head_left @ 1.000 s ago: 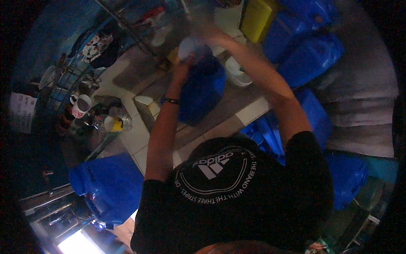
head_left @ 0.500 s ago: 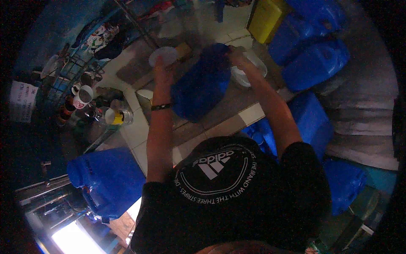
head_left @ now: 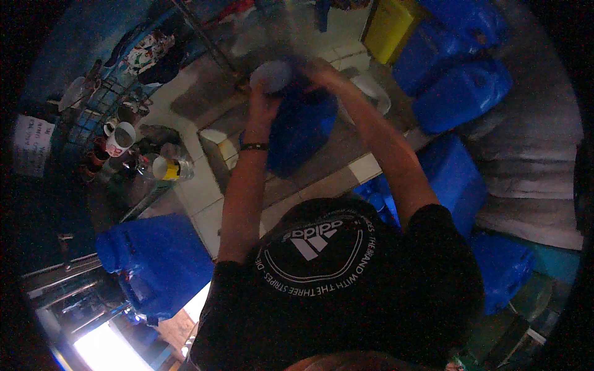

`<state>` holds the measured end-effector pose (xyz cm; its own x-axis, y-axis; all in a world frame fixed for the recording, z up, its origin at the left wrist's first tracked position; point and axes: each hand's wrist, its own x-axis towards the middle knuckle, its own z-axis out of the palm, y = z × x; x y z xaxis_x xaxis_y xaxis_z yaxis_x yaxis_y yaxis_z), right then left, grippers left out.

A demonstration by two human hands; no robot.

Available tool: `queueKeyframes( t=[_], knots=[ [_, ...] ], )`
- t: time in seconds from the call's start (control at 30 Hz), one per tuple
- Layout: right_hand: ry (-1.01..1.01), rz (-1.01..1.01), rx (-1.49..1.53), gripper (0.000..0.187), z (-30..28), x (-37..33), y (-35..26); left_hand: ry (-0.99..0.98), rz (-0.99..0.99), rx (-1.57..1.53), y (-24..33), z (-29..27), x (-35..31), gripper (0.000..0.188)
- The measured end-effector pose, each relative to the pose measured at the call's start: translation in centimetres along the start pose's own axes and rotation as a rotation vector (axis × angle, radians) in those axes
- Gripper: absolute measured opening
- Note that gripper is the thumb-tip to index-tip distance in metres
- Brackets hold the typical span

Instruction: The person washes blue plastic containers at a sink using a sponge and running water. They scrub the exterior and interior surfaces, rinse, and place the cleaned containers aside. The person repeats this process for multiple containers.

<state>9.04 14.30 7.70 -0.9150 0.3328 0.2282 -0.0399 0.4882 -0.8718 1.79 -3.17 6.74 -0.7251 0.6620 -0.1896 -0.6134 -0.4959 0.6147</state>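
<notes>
A pale round bowl is in my left hand, whose fingers are closed on its near side. It is held close to the upper end of a blue plastic jug. My right hand grips that upper end from the right, its fingers partly blurred. The jug leans over a tiled ledge, and its mouth is hard to make out in the dim light. Right of it, partly behind my right forearm, is a white oval basin.
More blue jugs stand at upper right, lower left and beside my right arm. A yellow container is at the back. Cups hang at a wire rack on the left. A grey curtain hangs right.
My left hand has moved right with the bowl, closer to the jug's top. My right hand has shifted left, and the jug has tilted with it, its upper end moving left.
</notes>
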Motion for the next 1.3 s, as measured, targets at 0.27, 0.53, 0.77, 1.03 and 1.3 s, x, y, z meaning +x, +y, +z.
queueKeyframes(
  t=[0.27, 0.53, 0.77, 1.03, 1.3],
  knots=[
    [-0.468, 0.260, 0.456, 0.029, -2.5, 4.0, -4.9, -0.054, 0.239, 0.567, -4.4, -4.2, 5.9, 0.049],
    [-0.598, -0.360, -0.482, 0.021, -4.7, 7.0, -4.0, -0.608, 0.597, 1.813, -2.9, 2.2, 7.3, 0.044],
    [-0.139, -0.388, -0.801, 0.022, -7.2, 4.5, -4.4, -0.708, 0.845, 1.897, -2.1, 8.5, 5.6, 0.046],
    [0.074, -0.165, -0.963, 0.022, -7.4, 0.5, -0.1, -0.638, 0.691, 2.198, 1.9, 8.6, 1.6, 0.039],
    [-0.235, -0.322, -0.540, 0.025, 3.7, 0.1, 6.7, 0.043, 0.966, 2.022, 0.4, -5.4, -0.7, 0.030]
  ],
)
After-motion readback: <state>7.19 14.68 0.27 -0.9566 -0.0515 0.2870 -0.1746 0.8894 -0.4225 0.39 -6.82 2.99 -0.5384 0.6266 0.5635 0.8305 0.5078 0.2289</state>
